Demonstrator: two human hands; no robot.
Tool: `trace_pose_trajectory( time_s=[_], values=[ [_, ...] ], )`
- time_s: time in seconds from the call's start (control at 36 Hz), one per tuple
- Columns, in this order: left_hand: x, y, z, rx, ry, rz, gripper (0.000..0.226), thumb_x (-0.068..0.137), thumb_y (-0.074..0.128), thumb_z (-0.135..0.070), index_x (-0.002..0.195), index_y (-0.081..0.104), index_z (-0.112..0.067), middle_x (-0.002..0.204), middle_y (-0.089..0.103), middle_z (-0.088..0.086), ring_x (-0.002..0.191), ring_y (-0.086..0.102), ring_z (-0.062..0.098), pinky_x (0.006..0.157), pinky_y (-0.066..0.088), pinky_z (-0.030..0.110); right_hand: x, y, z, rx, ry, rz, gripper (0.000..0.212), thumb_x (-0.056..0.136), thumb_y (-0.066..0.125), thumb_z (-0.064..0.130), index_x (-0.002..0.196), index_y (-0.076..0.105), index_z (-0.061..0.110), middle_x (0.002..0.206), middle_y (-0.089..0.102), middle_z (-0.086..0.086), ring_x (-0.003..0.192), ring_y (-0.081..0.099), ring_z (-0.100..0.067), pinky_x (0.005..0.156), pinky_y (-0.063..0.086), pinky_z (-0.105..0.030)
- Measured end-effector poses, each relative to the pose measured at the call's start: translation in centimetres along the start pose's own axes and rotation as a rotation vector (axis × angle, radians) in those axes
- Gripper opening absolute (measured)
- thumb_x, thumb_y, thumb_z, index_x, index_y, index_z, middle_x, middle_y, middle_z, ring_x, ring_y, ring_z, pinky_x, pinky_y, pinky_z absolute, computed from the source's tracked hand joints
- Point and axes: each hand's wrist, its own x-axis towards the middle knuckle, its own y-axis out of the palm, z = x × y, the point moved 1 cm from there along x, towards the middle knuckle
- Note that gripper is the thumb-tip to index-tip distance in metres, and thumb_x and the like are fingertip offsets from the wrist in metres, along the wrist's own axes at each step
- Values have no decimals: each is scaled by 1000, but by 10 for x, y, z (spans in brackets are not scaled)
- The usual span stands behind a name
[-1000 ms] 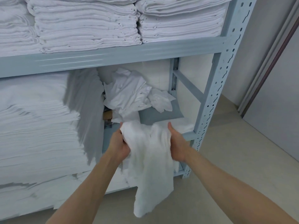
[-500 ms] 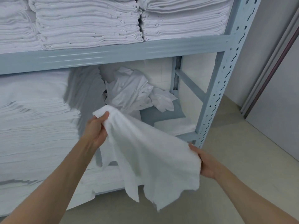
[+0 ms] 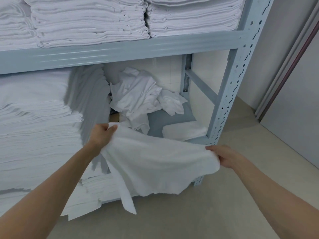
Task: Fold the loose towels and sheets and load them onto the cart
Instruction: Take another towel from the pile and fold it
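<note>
A soft white towel (image 3: 160, 163) is stretched out in the air between two bare hands, in front of a grey-blue metal rack (image 3: 231, 100). The left hand (image 3: 101, 135) pinches one top corner tight. The right hand (image 3: 226, 156) pinches the other top corner tight, lower down and near the rack's post. The rest of the towel hangs down over the floor. Behind it, a crumpled white sheet (image 3: 136, 95) lies on the rack's low shelf. Neat piles of folded white towels (image 3: 89, 21) sit on the shelf above.

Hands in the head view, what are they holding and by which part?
A white towel, stretched between both hands: the left hand pinches one end of its upper edge, the right hand the other end; the rest hangs loose.
</note>
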Motion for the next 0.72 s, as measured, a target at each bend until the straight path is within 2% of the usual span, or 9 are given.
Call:
trace_pose_trajectory(
  time_s=[0.08, 0.17, 0.25, 0.33, 0.44, 0.5, 0.58, 0.67, 0.72],
  values=[
    [0, -6, 10, -128, -146, -42, 29, 88, 75, -23, 69, 60, -8, 70, 59, 5, 71, 58, 26, 63, 48, 30, -1, -4, 8, -82, -47, -92, 21, 83, 77, 9, 97, 63, 4, 95, 68, -12, 82, 67, -27, 63, 55, -32],
    [2, -14, 22, -260, -313, -84, 39, 79, 83, -22, 103, 57, -6, 96, 58, 7, 93, 55, 27, 82, 46, 35, -5, -9, 13, -93, -47, -110, 17, 82, 79, 12, 90, 65, 9, 85, 69, -6, 70, 66, -19, 43, 49, -21],
    [7, -22, 31, -445, -440, -61, 55, 79, 83, -17, 124, 56, -1, 117, 59, 11, 98, 59, 26, 87, 52, 35, -3, -13, 18, -44, -56, -48, 23, 86, 74, 6, 106, 64, 7, 93, 68, -7, 78, 65, -20, 55, 51, -27],
    [12, -29, 37, -584, -439, 27, 38, 88, 73, -8, 122, 61, -1, 113, 64, 15, 83, 64, 23, 69, 59, 36, 1, -19, 23, 73, -54, 69, 38, 91, 61, -8, 127, 57, 2, 112, 64, -13, 95, 64, -26, 82, 52, -37],
    [13, -30, 37, -590, -362, 112, 29, 96, 57, 1, 122, 64, -8, 104, 67, 11, 84, 66, 21, 74, 54, 32, 3, -29, 24, -48, -29, 141, 45, 90, 58, -14, 134, 52, -4, 123, 61, -16, 106, 60, -27, 99, 45, -33],
    [11, -30, 34, -551, -320, 128, 26, 96, 56, 0, 119, 65, -9, 103, 68, 11, 83, 66, 21, 72, 56, 31, 1, -33, 23, -252, 1, 112, 41, 87, 65, -11, 127, 57, -7, 116, 63, -14, 98, 62, -23, 97, 46, -30],
    [8, -28, 29, -509, -267, 128, 23, 96, 57, 0, 116, 65, -9, 98, 67, 10, 81, 64, 20, 63, 60, 24, -3, -37, 22, -506, 57, 85, 31, 84, 73, -4, 113, 66, -2, 103, 65, -9, 85, 60, -17, 75, 52, -25],
    [5, -25, 22, -480, -216, 129, 22, 97, 56, -1, 116, 64, -9, 94, 65, 9, 79, 62, 19, 66, 58, 23, -5, -36, 19, -525, 61, 108, 13, 87, 72, 1, 99, 67, 2, 96, 68, -9, 82, 63, -18, 66, 52, -25],
    [4, -24, 20, -443, -180, 127, 23, 97, 56, -1, 117, 63, -8, 92, 64, 9, 77, 60, 19, 71, 54, 28, -5, -35, 18, -457, 23, 120, 5, 90, 69, 5, 92, 66, 3, 92, 70, -10, 82, 66, -20, 73, 56, -30]
  ],
)
